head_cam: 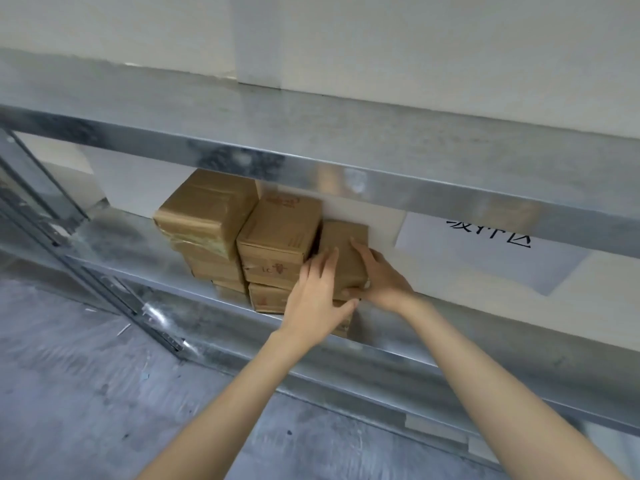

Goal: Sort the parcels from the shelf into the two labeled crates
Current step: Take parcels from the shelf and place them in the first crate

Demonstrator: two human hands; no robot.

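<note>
Brown cardboard is what both hands are on: one small parcel [341,252] at the right end of the stack [277,237] on the metal shelf [114,233]. It touches the stack's right side and appears to rest on a lower box there.

The right hand [379,277] has a closed grip on it, with fingers curled over its top right edge and the thumb on its front. The left hand [317,296] is not clamped. Its fingers lie nearly straight along the parcel's left face, beside the stack, and its thumb is spread along the lower front edge.

The likely step is drawing this parcel out towards the person.

- **Dragging the stack:** the parcel sits tight against the stack, so a pull could take the neighbouring box with it. That could tip the column off the shelf edge.
- **A slip on the left:** the left hand only presses, so most of the hold is on the right. A twist could let the parcel slide out.
- **A sorting mistake:** neither crate is in view and no label shows on the parcel, so it could go into the wrong crate.

A paper sheet [485,258] with black writing lies well right of the stack.
</note>
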